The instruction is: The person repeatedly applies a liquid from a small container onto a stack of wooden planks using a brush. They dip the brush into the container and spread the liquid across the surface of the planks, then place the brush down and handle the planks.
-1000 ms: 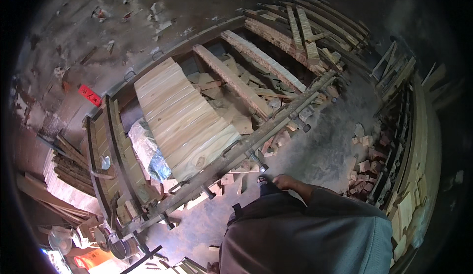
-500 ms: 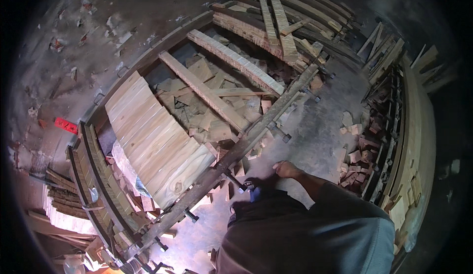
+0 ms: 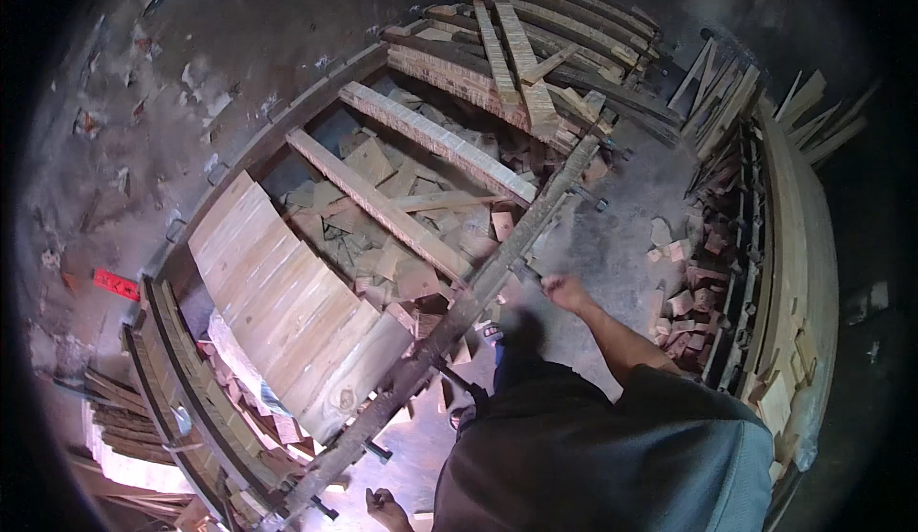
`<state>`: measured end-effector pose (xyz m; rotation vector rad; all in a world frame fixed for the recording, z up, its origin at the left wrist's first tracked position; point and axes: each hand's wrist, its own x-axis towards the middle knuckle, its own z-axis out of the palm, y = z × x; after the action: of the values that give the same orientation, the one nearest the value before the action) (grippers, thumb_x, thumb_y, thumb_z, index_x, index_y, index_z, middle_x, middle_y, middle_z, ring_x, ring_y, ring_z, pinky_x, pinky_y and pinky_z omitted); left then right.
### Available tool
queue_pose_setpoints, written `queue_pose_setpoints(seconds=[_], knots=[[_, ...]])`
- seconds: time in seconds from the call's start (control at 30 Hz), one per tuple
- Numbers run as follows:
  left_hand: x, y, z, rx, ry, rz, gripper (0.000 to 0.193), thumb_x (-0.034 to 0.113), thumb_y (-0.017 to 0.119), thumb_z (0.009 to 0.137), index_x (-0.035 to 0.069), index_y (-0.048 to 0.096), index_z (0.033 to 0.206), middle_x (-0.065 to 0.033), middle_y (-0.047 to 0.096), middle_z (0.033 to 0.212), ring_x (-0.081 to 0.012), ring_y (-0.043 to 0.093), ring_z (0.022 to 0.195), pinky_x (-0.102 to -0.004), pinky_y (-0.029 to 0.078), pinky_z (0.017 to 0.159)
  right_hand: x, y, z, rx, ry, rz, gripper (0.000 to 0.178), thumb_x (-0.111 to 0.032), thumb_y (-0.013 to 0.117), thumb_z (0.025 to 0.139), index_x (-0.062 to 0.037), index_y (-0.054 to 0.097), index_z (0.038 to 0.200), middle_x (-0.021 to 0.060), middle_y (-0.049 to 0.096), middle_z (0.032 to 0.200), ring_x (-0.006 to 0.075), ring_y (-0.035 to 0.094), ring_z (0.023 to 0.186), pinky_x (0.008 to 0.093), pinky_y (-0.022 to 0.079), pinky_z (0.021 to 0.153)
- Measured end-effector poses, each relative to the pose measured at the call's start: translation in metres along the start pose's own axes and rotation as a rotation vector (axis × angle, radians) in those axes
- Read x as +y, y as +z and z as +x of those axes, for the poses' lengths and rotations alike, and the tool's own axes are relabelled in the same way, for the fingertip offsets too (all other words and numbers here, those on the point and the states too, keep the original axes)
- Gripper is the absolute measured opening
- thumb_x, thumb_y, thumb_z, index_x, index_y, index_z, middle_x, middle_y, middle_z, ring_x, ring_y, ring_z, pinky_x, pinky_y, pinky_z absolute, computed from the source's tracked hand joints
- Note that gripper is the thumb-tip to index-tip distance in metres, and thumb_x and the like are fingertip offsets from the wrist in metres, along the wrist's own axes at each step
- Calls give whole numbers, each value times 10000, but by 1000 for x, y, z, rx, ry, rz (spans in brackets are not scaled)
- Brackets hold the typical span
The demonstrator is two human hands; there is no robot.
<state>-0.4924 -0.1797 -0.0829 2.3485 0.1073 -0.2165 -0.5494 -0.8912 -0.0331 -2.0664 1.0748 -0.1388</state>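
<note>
My right hand [image 3: 566,293], fingers curled and smeared by motion, is beside the end of a clamp screw [image 3: 525,270] on the long metal rail [image 3: 430,348]. Whether it touches the screw, I cannot tell. My left hand [image 3: 387,510] shows low in the picture with its fingers bent inward and nothing visible in them. It is near another screw [image 3: 379,452] lower along the rail. Beyond the rail lies a panel of pale wooden strips [image 3: 287,293] set side by side. Two narrow boards [image 3: 378,207] [image 3: 440,142] span the frame to its right.
Wood offcuts [image 3: 368,164] fill the space under the boards. More strips [image 3: 516,54] lie stacked at the far end. At right stand a long rack of bars [image 3: 751,236], reddish offcuts [image 3: 703,288] and a tall pale board [image 3: 798,236]. Curved bars [image 3: 196,379] stand at left.
My right hand has moved up toward the clamp screw. My left hand has come into view at the lower edge. The whole scene has shifted slightly left as my head moved.
</note>
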Motion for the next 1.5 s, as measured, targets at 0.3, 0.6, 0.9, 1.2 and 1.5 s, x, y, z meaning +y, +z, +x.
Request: queue_pose_setpoints(seconds=[0.3, 0.6, 0.9, 1.2, 1.5], knots=[[72, 93, -2, -166, -186, -135, 513, 72, 588, 874, -44, 416, 1343, -141, 584, 995, -188, 516, 819, -356, 460, 727, -115, -99, 256, 381, -170, -88, 276, -110, 601, 799, -44, 682, 1054, 221, 679, 1046, 382, 649, 999, 443, 510, 872], [200, 149, 4, -335, -429, -29, 454, 95, 587, 885, -53, 456, 1294, -144, 609, 1000, -192, 548, 853, -345, 475, 757, -159, -143, 443, 505, -172, -326, 523, -105, 658, 760, -41, 541, 1265, 269, 481, 1378, 421, 528, 1213, 452, 467, 994], [282, 126, 71, -231, -472, 42, 402, 117, 586, 897, -62, 495, 1245, -148, 634, 1006, -197, 580, 888, -334, 490, 787, -153, -125, 544, 485, 54, -338, 779, -311, 750, 742, -36, 374, 1366, 299, 342, 1441, 478, 477, 1237, 471, 448, 1016], [300, 135, 109, -211, -498, 27, 360, 139, 585, 908, -72, 535, 1195, -151, 660, 1012, -202, 613, 922, -323, 505, 817, -119, -107, 516, -136, -4, 943, 735, -195, 722, 753, -21, 398, 1388, 198, 570, 1184, 373, 568, 1083, 493, 483, 923], [255, 143, 28, -325, 60, 443, 332, 162, 584, 920, -81, 574, 1146, -154, 685, 1018, -207, 645, 957, -312, 520, 847, -107, -81, 456, -585, 340, 1458, 342, -217, 677, 845, -8, 612, 1108, 122, 680, 897, 274, 654, 801, 438, 546, 715]])
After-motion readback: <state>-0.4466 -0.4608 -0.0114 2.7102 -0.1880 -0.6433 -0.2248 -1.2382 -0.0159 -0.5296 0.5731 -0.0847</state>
